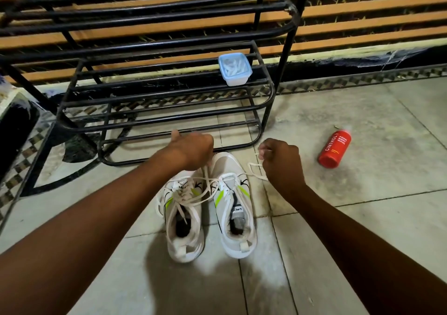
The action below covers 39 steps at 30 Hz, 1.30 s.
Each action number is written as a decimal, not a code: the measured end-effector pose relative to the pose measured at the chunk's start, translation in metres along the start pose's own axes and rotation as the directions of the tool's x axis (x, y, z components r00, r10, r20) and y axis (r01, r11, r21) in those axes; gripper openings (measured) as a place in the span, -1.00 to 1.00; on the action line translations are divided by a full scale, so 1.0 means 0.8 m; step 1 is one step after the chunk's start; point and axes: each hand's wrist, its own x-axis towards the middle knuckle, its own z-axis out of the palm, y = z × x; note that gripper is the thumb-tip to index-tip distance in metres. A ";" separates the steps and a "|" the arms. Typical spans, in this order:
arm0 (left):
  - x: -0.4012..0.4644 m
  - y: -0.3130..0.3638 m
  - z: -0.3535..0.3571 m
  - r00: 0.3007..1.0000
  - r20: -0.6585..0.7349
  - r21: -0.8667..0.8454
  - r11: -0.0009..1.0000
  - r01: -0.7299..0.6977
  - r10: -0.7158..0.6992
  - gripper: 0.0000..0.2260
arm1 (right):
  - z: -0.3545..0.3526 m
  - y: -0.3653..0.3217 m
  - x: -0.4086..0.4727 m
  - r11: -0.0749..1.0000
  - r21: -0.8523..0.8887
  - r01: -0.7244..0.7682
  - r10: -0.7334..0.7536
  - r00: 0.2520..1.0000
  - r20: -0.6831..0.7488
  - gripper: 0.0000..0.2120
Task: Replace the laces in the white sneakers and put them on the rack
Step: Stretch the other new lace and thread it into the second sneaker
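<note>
Two white sneakers with green and black marks stand side by side on the tiled floor, toes toward the black metal shoe rack. The left sneaker is laced, its laces loose and tangled. The right sneaker has a lace only through its lowest eyelets. My left hand is curled above the toes and holds one end of the white lace. My right hand, to the right of that sneaker, pinches the other end, which loops on the floor beside the shoe.
A clear plastic box with a blue rim, holding white laces, sits on the low rack's top shelf. A red foam body wash bottle lies on the floor at the right. A taller rack stands behind.
</note>
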 end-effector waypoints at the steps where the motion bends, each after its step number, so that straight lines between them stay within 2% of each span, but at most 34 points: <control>1: -0.002 -0.002 -0.003 0.997 -0.068 -0.110 0.994 0.012 -0.020 -0.88 | 0.002 -0.006 -0.001 0.995 0.081 0.053 -0.055 0.998 0.020 -0.79; 3: -0.004 -0.007 -0.008 0.982 -0.183 -0.364 0.931 -0.016 -0.055 -0.84 | 0.003 -0.017 -0.006 0.971 0.196 0.138 -0.150 0.988 0.046 -0.80; 4: -0.005 -0.009 -0.009 0.975 -0.215 -0.468 0.882 -0.047 -0.062 -0.81 | 0.004 -0.024 -0.008 0.964 0.235 0.129 -0.150 0.986 0.077 -0.78; 7: -0.015 -0.007 -0.008 0.961 -0.267 -0.684 0.716 -0.139 -0.068 -0.84 | 0.011 -0.040 -0.008 0.903 0.411 -0.125 0.014 0.965 0.262 -0.73; 10: -0.024 -0.003 -0.004 0.947 -0.304 -0.772 0.608 -0.183 -0.101 -0.86 | 0.014 -0.052 -0.005 0.796 0.521 -0.309 0.094 0.913 0.396 -0.82; 12: -0.027 -0.003 0.000 0.941 -0.319 -0.788 0.584 -0.197 -0.113 -0.88 | 0.013 -0.057 -0.006 0.784 0.551 -0.286 0.043 0.911 0.410 -0.88; 16: -0.029 -0.007 0.010 0.943 -0.302 -0.844 0.498 -0.199 -0.135 -0.92 | 0.018 -0.058 -0.008 0.844 0.526 -0.105 -0.140 0.904 0.405 -0.93; 20: -0.032 -0.006 0.011 0.941 -0.307 -0.864 0.458 -0.211 -0.145 -0.92 | 0.033 -0.054 -0.008 0.882 0.471 -0.022 -0.197 0.891 0.410 -0.90; 22: -0.033 -0.006 0.011 0.937 -0.321 -0.844 0.490 -0.217 -0.137 -0.91 | 0.038 -0.052 -0.007 0.883 0.469 -0.006 -0.193 0.907 0.374 -0.84; 24: -0.033 -0.009 0.014 0.935 -0.332 -0.796 0.571 -0.203 -0.129 -0.87 | 0.037 -0.049 -0.006 0.895 0.445 0.003 -0.176 0.921 0.348 -0.81; 26: -0.034 -0.012 0.018 0.930 -0.351 -0.637 0.755 -0.153 -0.108 -0.90 | 0.034 -0.047 -0.004 0.922 0.386 0.047 -0.191 0.919 0.345 -0.82; 28: -0.038 -0.011 0.019 0.940 -0.336 -0.490 0.862 -0.129 -0.050 -0.80 | 0.028 -0.049 -0.004 0.938 0.334 0.099 -0.223 0.906 0.359 -0.82; 30: -0.040 -0.006 0.021 0.940 -0.338 -0.451 0.869 -0.203 0.044 -0.72 | 0.020 -0.053 -0.004 0.944 0.300 0.140 -0.252 0.891 0.377 -0.79; 32: -0.042 0.001 0.023 0.912 -0.400 -0.373 0.893 -0.251 0.089 -0.78 | 0.016 -0.053 -0.003 0.950 0.280 0.141 -0.251 0.878 0.408 -0.82; 34: -0.042 0.006 0.025 0.896 -0.441 -0.349 0.908 -0.233 0.060 -0.87 | 0.013 -0.050 -0.003 0.956 0.267 0.125 -0.231 0.881 0.414 -0.87; 36: -0.041 0.009 0.028 0.891 -0.454 -0.366 0.908 -0.204 0.017 -0.86 | 0.009 -0.045 -0.003 0.961 0.242 0.138 -0.228 0.888 0.400 -0.89; 39: -0.040 0.010 0.032 0.924 -0.381 -0.472 0.866 -0.162 -0.035 -0.89 | 0.005 -0.040 -0.005 0.958 0.251 0.141 -0.234 0.888 0.397 -0.92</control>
